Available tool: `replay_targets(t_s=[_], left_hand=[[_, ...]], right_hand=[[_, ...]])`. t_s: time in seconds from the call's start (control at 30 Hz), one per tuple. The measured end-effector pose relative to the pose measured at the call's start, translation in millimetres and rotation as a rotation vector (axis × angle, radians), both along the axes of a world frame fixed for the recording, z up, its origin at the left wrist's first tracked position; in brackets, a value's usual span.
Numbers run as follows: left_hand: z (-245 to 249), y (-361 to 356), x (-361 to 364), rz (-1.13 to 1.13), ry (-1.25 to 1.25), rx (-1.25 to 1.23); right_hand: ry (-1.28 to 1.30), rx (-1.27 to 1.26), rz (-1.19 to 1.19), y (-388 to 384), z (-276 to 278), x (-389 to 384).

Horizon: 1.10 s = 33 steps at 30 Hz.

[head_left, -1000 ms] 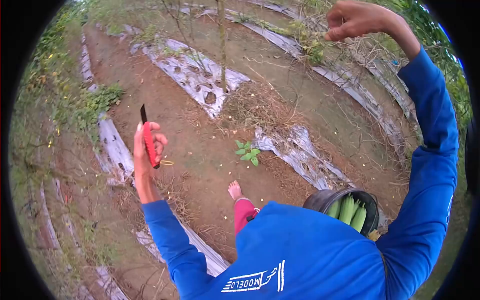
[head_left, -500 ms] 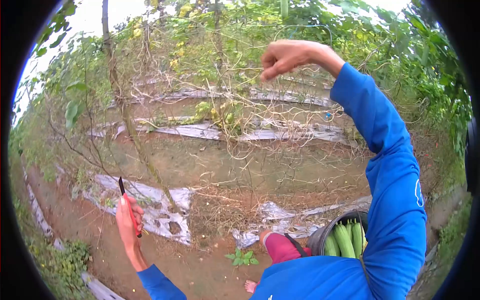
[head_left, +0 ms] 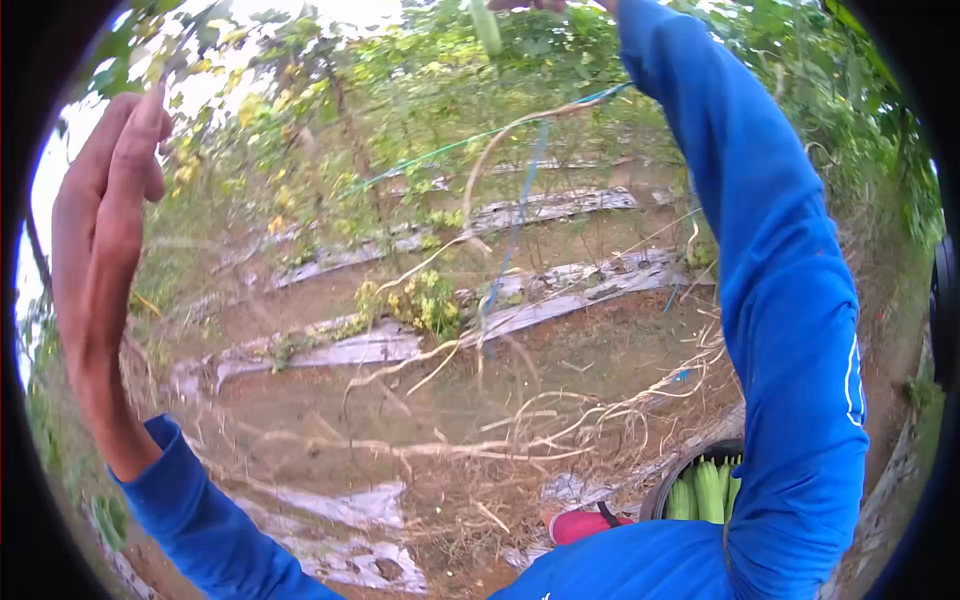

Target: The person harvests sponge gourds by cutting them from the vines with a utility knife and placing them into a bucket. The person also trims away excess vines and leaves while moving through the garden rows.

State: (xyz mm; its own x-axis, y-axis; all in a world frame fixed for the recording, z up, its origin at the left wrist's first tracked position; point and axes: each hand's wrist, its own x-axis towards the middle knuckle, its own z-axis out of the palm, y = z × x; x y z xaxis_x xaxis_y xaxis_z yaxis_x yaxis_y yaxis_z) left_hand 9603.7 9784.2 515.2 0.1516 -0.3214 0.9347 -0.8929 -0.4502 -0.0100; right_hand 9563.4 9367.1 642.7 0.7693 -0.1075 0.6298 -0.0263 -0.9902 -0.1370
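My left hand is raised at the far left, its fingers curled closed. The red-handled knife it held a moment ago is hidden behind the hand now. At the top edge, only a strip of my right hand shows, and its fingers are mostly cut off by the frame. Close beside it hangs a long green gourd. A dark bucket full of similar green gourds stands low on the right, by my right arm.
Dry vines stretch across the middle, along with a blue string and a green line. Strips of plastic mulch run over the soil beds. Leafy climbing plants fill the back and both sides.
My left hand has risen from low left to the upper left, and the knife has gone out of sight. My right arm has reached higher, to the hanging gourd. The view has shifted.
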Motion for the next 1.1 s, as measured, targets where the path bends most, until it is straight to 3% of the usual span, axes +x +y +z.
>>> replay_targets(t_s=[0.1, 0.13, 0.17, 0.23, 0.3, 0.33, 0.4, 0.5, 0.57, 0.7, 0.87, 1.03, 1.1], left_hand=[[77, -72, 66, -0.015, -0.068, 0.057], [93, -86, 87, 0.003, -0.060, 0.083], [99, -100, 104, 0.046, -0.102, 0.125], [109, -123, 129, 0.093, -0.120, 0.240], [104, -137, 136, 0.167, -0.053, 0.388], [98, -141, 138, 0.179, -0.042, 0.434], [85, -144, 139, 0.189, 0.014, 0.501], [71, -138, 157, 0.221, -0.073, 0.595], [64, -136, 170, 0.228, -0.076, 0.616], [53, -131, 185, 0.268, -0.035, 0.630], [45, -128, 184, 0.290, -0.026, 0.689], [50, -143, 180, 0.294, -0.076, 0.673], [55, -152, 180, 0.291, -0.068, 0.667]], right_hand=[[0.289, 0.052, -0.171, -83, 15, 52], [0.074, -0.008, -0.131, -86, -6, 52], [0.166, 0.079, -0.320, -82, -7, 67], [0.151, 0.067, -0.399, -102, -33, 85], [0.260, -0.038, -0.421, -130, -50, 101], [0.208, 0.008, -0.276, -141, -64, 86], [0.210, 0.068, -0.353, -147, -68, 80], [0.136, 0.251, -0.452, -199, -75, 104], [-0.059, 0.431, -0.262, -228, -95, 107], [0.090, 0.438, -0.436, -288, -80, 163], [-0.049, 0.461, -0.184, -266, -69, 188], [-0.030, 0.422, -0.190, -285, -49, 238], [-0.150, 0.521, -0.080, -295, -52, 252]])
